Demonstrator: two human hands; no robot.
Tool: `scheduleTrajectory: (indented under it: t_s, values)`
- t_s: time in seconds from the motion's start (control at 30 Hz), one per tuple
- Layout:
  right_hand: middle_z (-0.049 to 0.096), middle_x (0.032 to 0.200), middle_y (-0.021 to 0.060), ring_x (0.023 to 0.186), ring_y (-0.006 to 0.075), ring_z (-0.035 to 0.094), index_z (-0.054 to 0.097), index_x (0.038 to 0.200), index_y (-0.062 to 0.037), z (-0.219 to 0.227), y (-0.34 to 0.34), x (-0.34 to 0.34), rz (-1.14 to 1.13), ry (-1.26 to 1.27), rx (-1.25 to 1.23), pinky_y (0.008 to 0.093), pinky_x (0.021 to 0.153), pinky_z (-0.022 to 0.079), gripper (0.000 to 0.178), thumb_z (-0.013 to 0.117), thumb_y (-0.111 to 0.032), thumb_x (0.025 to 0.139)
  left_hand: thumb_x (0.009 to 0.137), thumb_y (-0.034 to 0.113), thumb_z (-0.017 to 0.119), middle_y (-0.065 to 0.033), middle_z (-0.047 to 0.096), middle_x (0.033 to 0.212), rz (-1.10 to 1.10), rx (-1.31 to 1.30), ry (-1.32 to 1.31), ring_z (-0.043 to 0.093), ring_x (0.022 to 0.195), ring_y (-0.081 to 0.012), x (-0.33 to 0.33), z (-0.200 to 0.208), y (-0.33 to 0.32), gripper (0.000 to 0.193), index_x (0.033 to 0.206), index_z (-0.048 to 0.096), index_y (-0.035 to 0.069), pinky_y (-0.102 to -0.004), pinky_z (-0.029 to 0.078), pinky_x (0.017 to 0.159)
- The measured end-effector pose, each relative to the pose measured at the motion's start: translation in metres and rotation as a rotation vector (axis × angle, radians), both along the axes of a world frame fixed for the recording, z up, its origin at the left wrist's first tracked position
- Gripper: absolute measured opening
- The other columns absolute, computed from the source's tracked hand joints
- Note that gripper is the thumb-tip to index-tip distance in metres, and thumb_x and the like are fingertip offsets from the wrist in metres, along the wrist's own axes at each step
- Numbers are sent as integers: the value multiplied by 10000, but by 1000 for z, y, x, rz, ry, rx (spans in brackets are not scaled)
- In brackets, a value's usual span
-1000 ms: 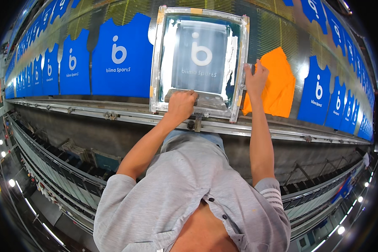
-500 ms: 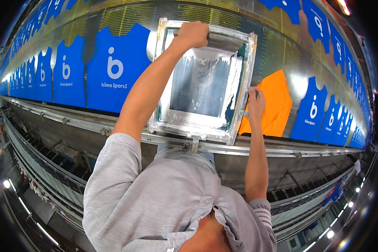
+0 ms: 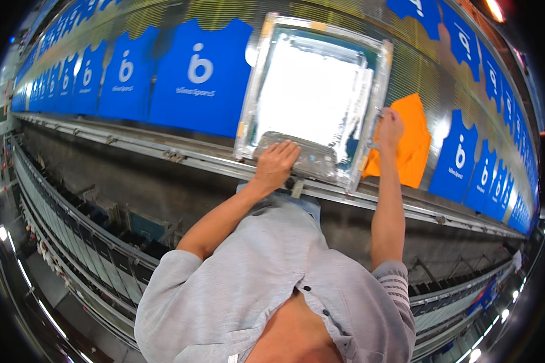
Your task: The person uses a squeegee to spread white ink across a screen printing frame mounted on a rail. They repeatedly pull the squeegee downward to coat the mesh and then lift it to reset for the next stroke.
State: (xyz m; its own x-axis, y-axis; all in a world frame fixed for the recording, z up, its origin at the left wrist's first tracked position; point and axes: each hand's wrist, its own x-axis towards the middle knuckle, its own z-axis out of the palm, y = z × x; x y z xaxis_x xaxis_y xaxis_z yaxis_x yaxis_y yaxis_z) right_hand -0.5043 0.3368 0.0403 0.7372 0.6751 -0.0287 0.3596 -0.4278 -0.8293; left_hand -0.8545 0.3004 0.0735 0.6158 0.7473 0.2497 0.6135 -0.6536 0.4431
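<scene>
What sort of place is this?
It looks like a garment screen-printing workshop. A framed screen smeared with white paste lies on a long table, with a squeegee-like tool at its near end, and rows of blue garment pieces bear a repeated white design.

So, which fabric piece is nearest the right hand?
The orange piece, partly hidden behind the right hand; the blue pieces lie farther away.
</scene>
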Motion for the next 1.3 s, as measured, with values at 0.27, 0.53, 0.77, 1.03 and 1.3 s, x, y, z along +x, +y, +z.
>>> scheduleTrajectory:
  t_s: [0.27,0.53,0.77,1.03,1.3]
  values:
    - [706,800,80,733,144,619,743,988,9,-23,48,-110,8,-10,99,312,696,492,216,653,-184,953,742,13,618,-116,705,861,-14,-175,86,692,811,-319,-104,14,80,180,898,687,72,-455,533,719]
    - [607,711,3,627,76,495,723,985,30,-58,109,-279,-49,415,154,277,559,395,224,657,-185,974,708,8,641,-93,728,847,-17,-230,286,698,770,-334,-256,18,162,201,879,719,77,-463,533,685]
    - [613,717,-8,647,75,508,735,974,5,-70,120,-297,-14,300,96,270,577,408,191,654,-169,965,711,23,620,-149,701,755,-31,-294,253,695,743,-346,-278,6,175,86,747,696,45,-472,526,653]
    - [747,893,116,802,210,671,757,1012,-11,-77,132,-294,47,43,8,348,752,513,242,609,-195,958,741,16,602,-129,701,836,-15,-196,225,694,801,-320,-284,-4,160,108,821,673,35,-427,540,699]
    - [687,1140,166,1070,324,638,736,1124,-76,-4,151,-326,471,-426,2,409,947,502,316,624,-326,967,705,42,647,-173,720,789,13,-394,456,720,772,-349,-264,26,214,140,802,745,67,-455,559,683]
